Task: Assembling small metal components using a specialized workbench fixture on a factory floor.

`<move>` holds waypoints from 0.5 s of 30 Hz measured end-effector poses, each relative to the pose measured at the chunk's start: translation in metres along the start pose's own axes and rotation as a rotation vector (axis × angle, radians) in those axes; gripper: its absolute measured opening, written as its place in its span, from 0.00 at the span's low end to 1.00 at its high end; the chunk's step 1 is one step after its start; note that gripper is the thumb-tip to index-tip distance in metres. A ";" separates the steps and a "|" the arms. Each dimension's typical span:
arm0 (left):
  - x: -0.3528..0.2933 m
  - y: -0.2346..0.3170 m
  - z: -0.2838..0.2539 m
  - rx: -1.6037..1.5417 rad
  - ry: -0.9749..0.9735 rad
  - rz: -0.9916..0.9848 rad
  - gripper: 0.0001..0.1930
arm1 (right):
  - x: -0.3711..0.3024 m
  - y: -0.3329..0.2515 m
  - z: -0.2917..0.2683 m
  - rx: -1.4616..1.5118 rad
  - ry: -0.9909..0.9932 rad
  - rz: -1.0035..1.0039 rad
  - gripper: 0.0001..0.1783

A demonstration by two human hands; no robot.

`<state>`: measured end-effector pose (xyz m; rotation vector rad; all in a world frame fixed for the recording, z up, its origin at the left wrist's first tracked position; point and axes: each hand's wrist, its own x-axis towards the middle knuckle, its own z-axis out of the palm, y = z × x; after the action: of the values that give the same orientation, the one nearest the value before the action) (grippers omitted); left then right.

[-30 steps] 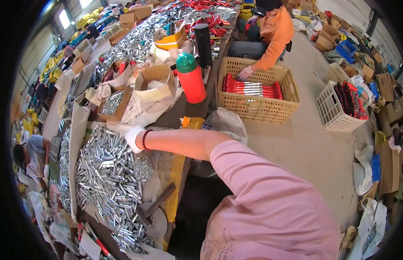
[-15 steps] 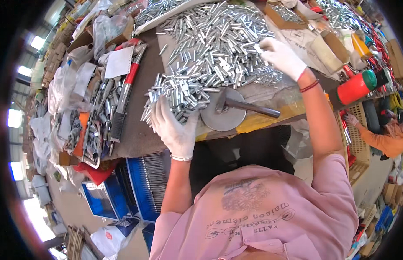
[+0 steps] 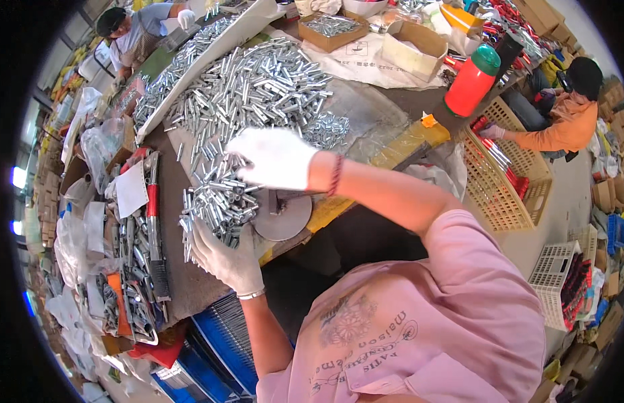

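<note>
A broad heap of short silvery metal pins (image 3: 258, 84) covers the bench, with a denser pile of larger metal sleeves (image 3: 221, 201) at its near left end. My left hand (image 3: 225, 258), in a white glove, rests against the near edge of that pile, fingers stretched and apart. Above the pile is my right hand (image 3: 275, 158), also gloved, its fingers curled in and pointing left; whatever they hold is hidden. Beneath my right wrist a hammer (image 3: 274, 203) lies on a round grey metal disc (image 3: 285, 223), its handle mostly covered by my arm.
Tools and plastic bags crowd the left, beside a red-and-black bar (image 3: 153, 221). Far right stand a red bottle with a green lid (image 3: 472, 82) and an open carton (image 3: 414, 52). Beyond a yellow crate (image 3: 490, 181) sits a person in orange (image 3: 560, 131); another person (image 3: 141, 33) works far left.
My right hand has swept left from the far right of the heap to above the near pile. The view has turned right; my left hand stays at the pile's edge.
</note>
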<state>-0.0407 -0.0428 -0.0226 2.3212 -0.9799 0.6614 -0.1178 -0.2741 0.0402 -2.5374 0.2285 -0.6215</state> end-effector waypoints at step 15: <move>-0.002 -0.001 0.001 -0.077 0.028 -0.011 0.40 | -0.030 0.192 -0.064 -0.436 0.066 0.570 0.15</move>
<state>-0.0405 -0.0419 -0.0253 2.2432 -0.9629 0.6386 -0.1826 -0.4582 -0.0223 -2.6543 1.1722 -0.4579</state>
